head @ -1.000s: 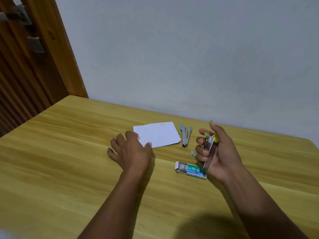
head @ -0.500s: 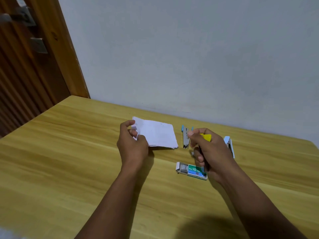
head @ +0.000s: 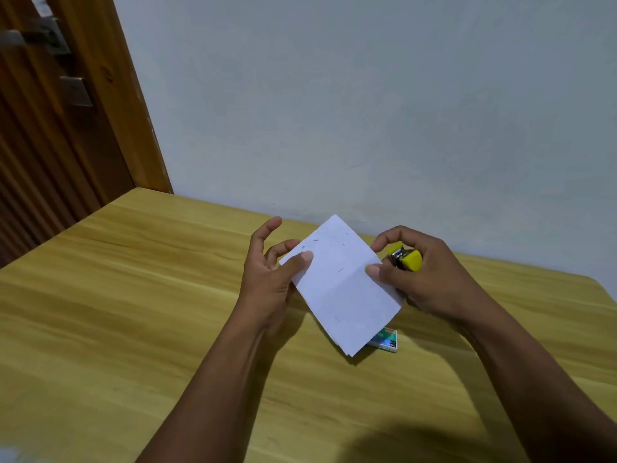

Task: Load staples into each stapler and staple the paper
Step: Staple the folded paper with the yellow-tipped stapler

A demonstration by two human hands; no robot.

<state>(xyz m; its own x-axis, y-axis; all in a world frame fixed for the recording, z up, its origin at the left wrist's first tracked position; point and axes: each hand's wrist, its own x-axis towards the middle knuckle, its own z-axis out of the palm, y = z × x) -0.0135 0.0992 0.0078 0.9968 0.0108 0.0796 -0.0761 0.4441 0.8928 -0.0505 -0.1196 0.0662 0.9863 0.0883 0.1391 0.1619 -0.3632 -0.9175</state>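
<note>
Paper (head: pixel 340 285), a white sheet turned like a diamond, is held off the surface (head: pixel 133 295) between both hands, one corner pointing to 12 o'clock and the opposite corner to 6 o'clock. A few short dark marks dot its face; they are too small to tell what they are.

At the sheet's 9 o'clock edge the left hand (head: pixel 270 279) pinches it, with the thumb pressed on top and curled fingers behind, while the index finger sticks up free toward 12 o'clock.

At the sheet's 3 o'clock edge the right hand (head: pixel 420 279) is closed round a yellow stapler (head: pixel 407 259). The stapler's metal nose and yellow cap show between the curled fingers, just beside the paper's edge. The right thumb tip touches the paper there. Whether the stapler's mouth is over the paper cannot be told.

A green-labelled staple box (head: pixel 384 340) lies flat on the surface at the paper's 5 o'clock, half hidden under the sheet's lower corner. A brown wooden door (head: pixel 50 145) stands at 10 o'clock, and a pale wall (head: pixel 367 111) runs behind the surface.
</note>
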